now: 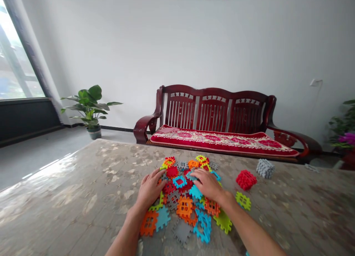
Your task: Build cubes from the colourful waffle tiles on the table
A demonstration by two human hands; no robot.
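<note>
Greyish-brown and patterned, the tabletop [91, 204] before me carries a loose pile of toothed plastic tiles [185, 189] near its middle. The left hand [150, 186] lies palm down along the pile's left side, fingers loosely bent; the right hand [209, 184] reaches over the pile's right, fingers half spread near a blue tile [195, 192]. Whether either grips anything, I can't tell. Off to the right sit a red stack [246, 179] and a grey stack [265, 168]. One orange tile [184, 207] looks light, stiff, easiest pinched by its toothed edges.
</note>
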